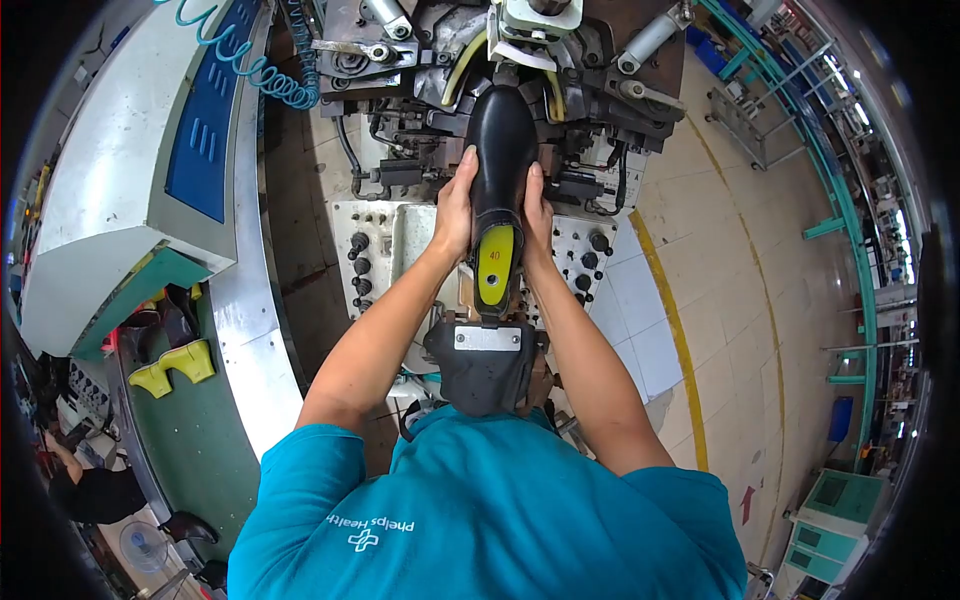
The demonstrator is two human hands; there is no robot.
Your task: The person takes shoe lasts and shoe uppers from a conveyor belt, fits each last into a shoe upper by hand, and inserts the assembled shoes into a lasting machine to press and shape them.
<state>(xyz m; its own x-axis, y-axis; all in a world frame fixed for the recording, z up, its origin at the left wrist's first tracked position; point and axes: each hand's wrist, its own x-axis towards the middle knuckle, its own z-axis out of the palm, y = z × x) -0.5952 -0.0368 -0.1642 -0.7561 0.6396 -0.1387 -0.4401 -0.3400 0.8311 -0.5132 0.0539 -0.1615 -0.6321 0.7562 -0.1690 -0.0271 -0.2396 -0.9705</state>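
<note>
A black shoe upper sits on a yellow-green shoe last marked 40, its toe pointing away from me into the machine. Along the shoe's left side my left hand is closed, thumb pressed near the middle. My right hand grips the opposite side in the same way, its thumb lying up along the leather. Most fingers of both hands are hidden under the shoe. Behind the heel stands a black padded block with a metal plate, close to my body.
Control panels with black knobs flank the shoe. To the left, a conveyor with a green belt carries yellow lasts and dark shoes. A coiled teal air hose hangs at upper left. Another person is at far left.
</note>
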